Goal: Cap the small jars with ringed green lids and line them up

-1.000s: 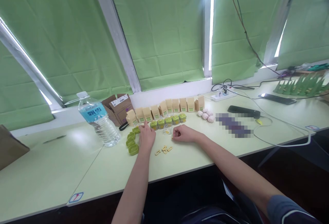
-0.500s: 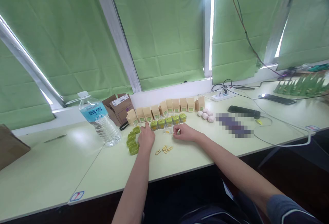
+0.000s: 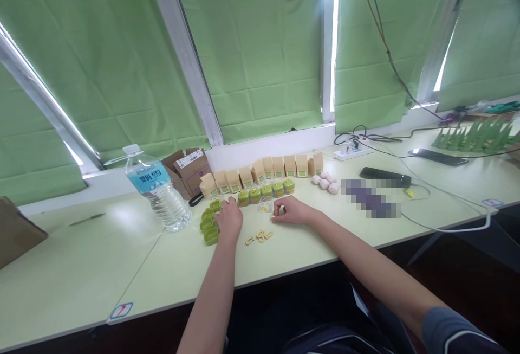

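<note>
My left hand (image 3: 229,217) is bent over the table beside the row of small green cups (image 3: 210,235). Its outer side touches or nearly touches them, and its fingertips are mostly hidden. My right hand (image 3: 293,211) is closed in a pinch low over the table; whatever lies between the fingertips is too small to name. Just left of it stands a small clear container (image 3: 265,205) with a yellow bit inside. Several small yellow loop-shaped pieces (image 3: 260,237) lie between my forearms. Small clear boxes with green tops (image 3: 266,191) line up behind the hands.
Small brown paper bags (image 3: 278,166) stand in a row at the back. Pale pink balls (image 3: 325,183) are grouped to the right. A water bottle (image 3: 158,191) and cardboard box (image 3: 187,172) stand left; a power strip (image 3: 355,150) and cables lie back right.
My left hand has shifted slightly, its fingers drawn back toward me and its outer side nearer the green cups. My right fingertips have dipped a little toward the table.
</note>
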{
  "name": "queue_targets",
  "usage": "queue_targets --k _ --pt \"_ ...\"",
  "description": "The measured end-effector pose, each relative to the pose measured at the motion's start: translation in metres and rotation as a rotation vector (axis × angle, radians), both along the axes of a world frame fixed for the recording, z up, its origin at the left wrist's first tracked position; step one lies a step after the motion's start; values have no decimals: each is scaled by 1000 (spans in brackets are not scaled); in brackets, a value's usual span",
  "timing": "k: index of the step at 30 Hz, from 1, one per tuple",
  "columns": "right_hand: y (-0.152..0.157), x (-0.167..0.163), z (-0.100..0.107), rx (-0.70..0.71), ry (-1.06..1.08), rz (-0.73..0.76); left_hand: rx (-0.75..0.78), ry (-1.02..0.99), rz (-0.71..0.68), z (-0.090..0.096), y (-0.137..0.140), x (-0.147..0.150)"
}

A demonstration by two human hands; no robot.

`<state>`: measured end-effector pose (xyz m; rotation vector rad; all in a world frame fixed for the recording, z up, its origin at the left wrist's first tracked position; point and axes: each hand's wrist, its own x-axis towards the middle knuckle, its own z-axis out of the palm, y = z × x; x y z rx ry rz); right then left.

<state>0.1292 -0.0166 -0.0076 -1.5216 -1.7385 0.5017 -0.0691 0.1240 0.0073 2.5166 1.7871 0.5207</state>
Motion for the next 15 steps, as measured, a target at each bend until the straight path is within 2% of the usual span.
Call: queue_targets --k 5,9,12,15 --pt "-1 0 3 9 29 62 24 -51 -12 4 -1 -1" --pt "2 1 1 -7 11 62 160 -173 -37 5 1 -2" --pt "4 2 -1 30 -8 70 287 -278 -135 3 3 -1" --pt "5 2 -1 61 -25 88 388 -406 -301 0 3 2"
